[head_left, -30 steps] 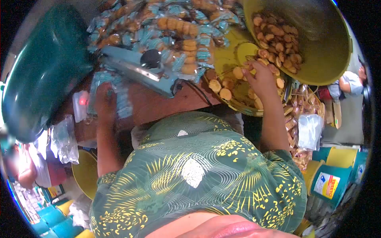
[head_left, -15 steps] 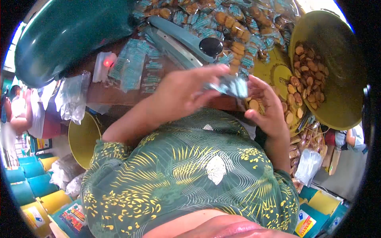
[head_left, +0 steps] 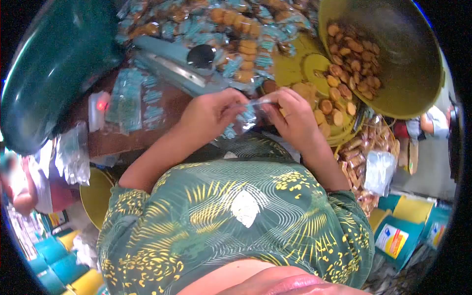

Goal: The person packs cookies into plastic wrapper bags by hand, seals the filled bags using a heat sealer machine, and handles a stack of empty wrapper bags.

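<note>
In front of my chest, my left hand (head_left: 211, 113) pinches one side of a small clear plastic bag (head_left: 247, 122) with teal print. My right hand (head_left: 293, 117) is closed on the bag's upper right edge, its fingertips pressed together. Whether anything is inside the bag cannot be made out. Just beyond my left hand lies a teal bag sealer (head_left: 167, 64) with a long metal strip and a black round pad. Loose round cookies (head_left: 339, 88) lie right of my right hand, spilling from a tipped yellow bucket (head_left: 408, 64).
Filled cookie packets (head_left: 236, 24) are heaped at the back. Flat printed bags (head_left: 127, 98) lie on the brown table (head_left: 110, 140) at left. A big dark green tub (head_left: 54, 73) stands at far left. Packed bags (head_left: 366, 152) sit at lower right; a person (head_left: 22, 182) is at far left.
My hands have drawn together around the bag; my right hand now pinches its edge, where its fingers were apart before. The view has shifted, moving the table things left and up.
</note>
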The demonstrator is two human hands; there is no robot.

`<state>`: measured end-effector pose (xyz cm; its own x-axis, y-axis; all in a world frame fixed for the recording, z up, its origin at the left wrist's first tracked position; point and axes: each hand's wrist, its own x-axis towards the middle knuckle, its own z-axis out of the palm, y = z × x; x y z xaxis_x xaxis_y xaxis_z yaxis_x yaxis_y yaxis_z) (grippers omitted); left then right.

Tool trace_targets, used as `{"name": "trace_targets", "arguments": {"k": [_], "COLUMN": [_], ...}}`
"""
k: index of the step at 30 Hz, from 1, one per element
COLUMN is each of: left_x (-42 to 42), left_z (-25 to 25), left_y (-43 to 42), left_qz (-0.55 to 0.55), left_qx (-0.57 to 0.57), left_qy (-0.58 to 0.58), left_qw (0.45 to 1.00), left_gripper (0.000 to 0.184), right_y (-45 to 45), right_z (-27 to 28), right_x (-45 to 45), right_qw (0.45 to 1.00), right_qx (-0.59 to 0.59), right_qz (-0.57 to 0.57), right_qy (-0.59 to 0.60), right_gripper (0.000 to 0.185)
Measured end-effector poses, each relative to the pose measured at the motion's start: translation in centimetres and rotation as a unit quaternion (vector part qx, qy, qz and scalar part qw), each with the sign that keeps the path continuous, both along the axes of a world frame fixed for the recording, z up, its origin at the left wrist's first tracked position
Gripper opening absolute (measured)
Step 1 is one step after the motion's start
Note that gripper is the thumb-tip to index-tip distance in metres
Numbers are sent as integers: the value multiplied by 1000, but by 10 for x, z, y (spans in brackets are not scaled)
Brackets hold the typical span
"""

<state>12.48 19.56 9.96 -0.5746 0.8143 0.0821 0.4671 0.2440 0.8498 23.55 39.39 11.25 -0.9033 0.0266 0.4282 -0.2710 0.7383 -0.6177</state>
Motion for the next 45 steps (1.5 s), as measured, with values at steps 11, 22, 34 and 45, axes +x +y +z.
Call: {"name": "trace_targets", "arguments": {"k": [11,22,34,45], "left_x": [-7,-2,-1,-4], "left_z": [-11,-11,-18,-16], "left_y": [-7,5,5,3], "left_qz": [-30,-31,-22,-28], "left_qx": [6,25,32,12], "left_qy": [49,179,143,136], "left_qw": [998,983,989,990], "left_gripper": [26,30,31,32], "right_y": [102,64,70,81], "right_z": [-54,12,-17,-22], "right_x": [27,30,11,24], "right_qw": [931,994,820,956], "right_qx": [142,-17,-557,-239], "right_qz": [-281,-67,-113,-2], "right_qy": [-187,-82,-67,-168], "right_gripper": [32,36,30,58]}}
